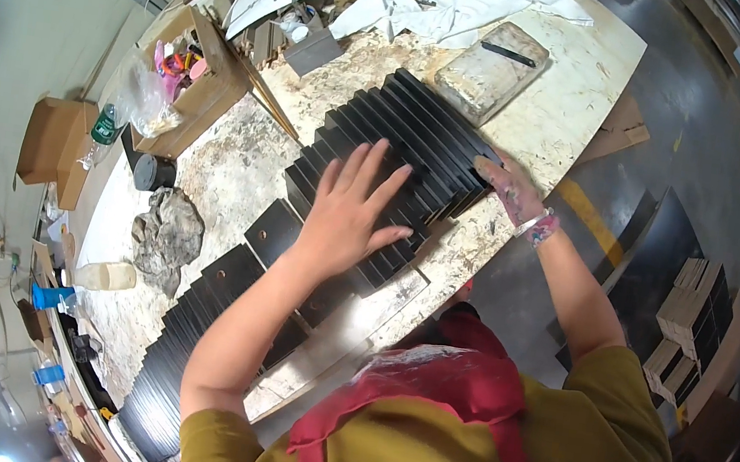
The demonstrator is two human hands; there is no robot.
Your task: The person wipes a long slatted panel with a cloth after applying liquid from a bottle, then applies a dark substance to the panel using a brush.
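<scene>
A staggered row of thin black panels [384, 129] lies overlapped on the worktable. Above its near middle my left hand [352, 212] is open, fingers spread and palm down; whether it touches the panels, I cannot tell. At the row's right end my right hand [514, 195] rests against the panel edges with its fingers stretched out. Pink and dark stains or a thin covering show on that hand, and a band circles the wrist. Several flat black panels with a small round hole [236, 276] lie left of my left forearm. Another fanned row of black strips [169, 382] curves toward the lower left.
A stained slab [491, 73] with a black bar on it lies beyond the row. White cloth [463, 8] and clutter fill the far edge. Left stand an open cardboard box [209, 100], a dark tape roll [154, 172] and crumpled plastic [168, 236]. Stacked boards [694, 314] sit on the right.
</scene>
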